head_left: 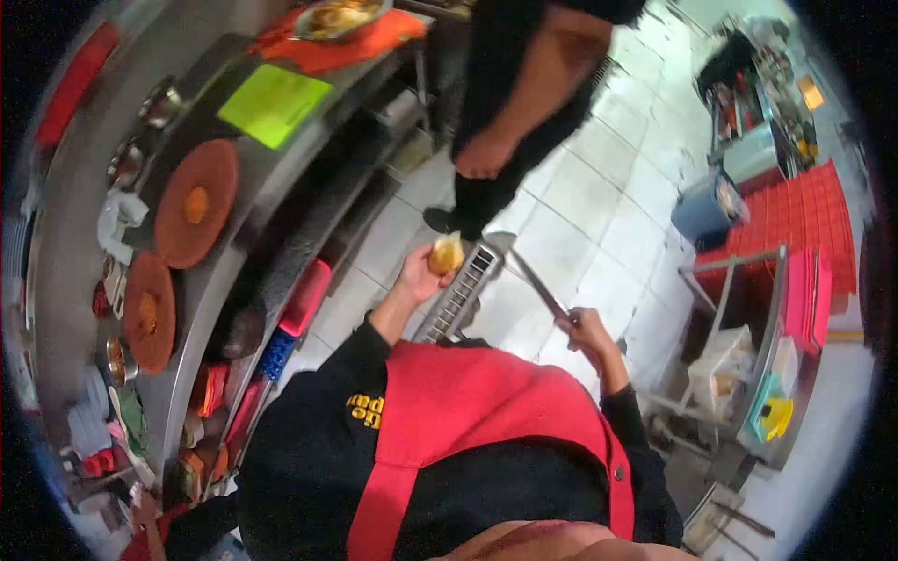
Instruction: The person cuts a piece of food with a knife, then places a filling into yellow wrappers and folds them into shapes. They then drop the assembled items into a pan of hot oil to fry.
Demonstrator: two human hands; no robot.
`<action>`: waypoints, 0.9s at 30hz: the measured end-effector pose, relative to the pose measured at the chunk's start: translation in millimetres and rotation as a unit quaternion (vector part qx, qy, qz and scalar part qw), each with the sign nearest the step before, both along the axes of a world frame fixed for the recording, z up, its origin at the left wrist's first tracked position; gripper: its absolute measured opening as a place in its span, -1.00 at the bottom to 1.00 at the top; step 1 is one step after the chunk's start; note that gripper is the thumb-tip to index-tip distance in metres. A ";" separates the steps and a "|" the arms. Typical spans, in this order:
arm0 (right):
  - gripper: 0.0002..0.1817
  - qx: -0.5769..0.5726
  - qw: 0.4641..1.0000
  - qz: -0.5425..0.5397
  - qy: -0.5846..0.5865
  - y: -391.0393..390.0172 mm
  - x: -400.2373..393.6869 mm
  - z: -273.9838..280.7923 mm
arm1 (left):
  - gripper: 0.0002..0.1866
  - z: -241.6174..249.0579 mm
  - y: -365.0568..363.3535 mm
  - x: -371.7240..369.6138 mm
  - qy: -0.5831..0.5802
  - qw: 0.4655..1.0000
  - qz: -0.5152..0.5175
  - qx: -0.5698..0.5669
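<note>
My left hand (420, 277) is closed around a yellowish, pale-tipped piece of food (447, 253), with its fingers underneath. My right hand (586, 332) grips the handle of a long knife (541, 285), whose blade slants up and left. The blade's far end is by a whitish-grey piece (502, 240) that I cannot make out; whether they touch is unclear. Below and between the hands is a long metal grate or rack with slots (456, 297), close to my red apron.
A co-worker (524, 112) in dark clothes stands ahead. On the left, a steel counter (210, 271) carries two reddish-brown round plates (196, 204) and a lime-green board (274, 105). Right are a blue bin (703, 210), red cloth (795, 224) and a metal rack (734, 327).
</note>
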State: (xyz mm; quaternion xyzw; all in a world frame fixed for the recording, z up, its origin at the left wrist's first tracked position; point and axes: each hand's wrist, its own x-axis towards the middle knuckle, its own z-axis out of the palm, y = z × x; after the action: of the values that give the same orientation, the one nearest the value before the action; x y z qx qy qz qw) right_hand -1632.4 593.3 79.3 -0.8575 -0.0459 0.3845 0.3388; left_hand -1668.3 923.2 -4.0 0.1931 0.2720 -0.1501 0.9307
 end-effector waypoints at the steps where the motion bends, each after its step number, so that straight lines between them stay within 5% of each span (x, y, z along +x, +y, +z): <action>1: -0.82 0.021 0.998 -0.030 -0.043 -30.5 -2.4 -1.0 | -0.62 2.7 -23.4 22.5 -0.010 0.999 -0.033 0.004; 4: -0.77 0.006 0.976 -0.111 -0.189 -81.7 1.4 16.8 | -0.60 21.9 -85.0 87.1 -0.086 0.990 -0.109 0.033; 5: -0.79 0.020 0.929 -0.063 -0.365 -100.1 8.3 3.4 | -0.59 33.9 -102.4 108.5 -0.100 0.987 -0.126 0.031; 6: -0.85 0.037 0.908 -0.087 -0.408 -105.4 16.4 7.4 | -0.57 46.5 -120.7 128.0 -0.114 0.983 -0.143 0.028; 10: -0.86 0.036 0.950 -0.157 -0.268 -86.2 42.4 66.8 | -0.57 56.7 -178.0 204.9 -0.189 0.964 -0.179 0.052; 13: -0.87 0.055 0.930 -0.120 -0.342 -88.7 75.9 60.2 | -0.59 70.0 -221.0 254.4 -0.135 0.974 -0.130 0.124; 18: -0.82 0.019 0.917 -0.055 -0.394 -112.5 164.3 45.9 | -0.59 73.7 -268.1 345.4 -0.204 0.956 -0.107 0.184; 27: -0.77 -0.006 0.941 -0.042 -0.337 -170.5 329.1 69.8 | -0.49 100.3 -323.0 525.2 -0.400 0.779 -0.095 0.474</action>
State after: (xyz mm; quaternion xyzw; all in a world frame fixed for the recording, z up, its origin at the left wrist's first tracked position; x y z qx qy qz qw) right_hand -1303.3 422.8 149.1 -0.9400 -0.1188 0.0589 0.3144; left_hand -1143.1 600.2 96.3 0.6771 -0.1074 0.0008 0.7281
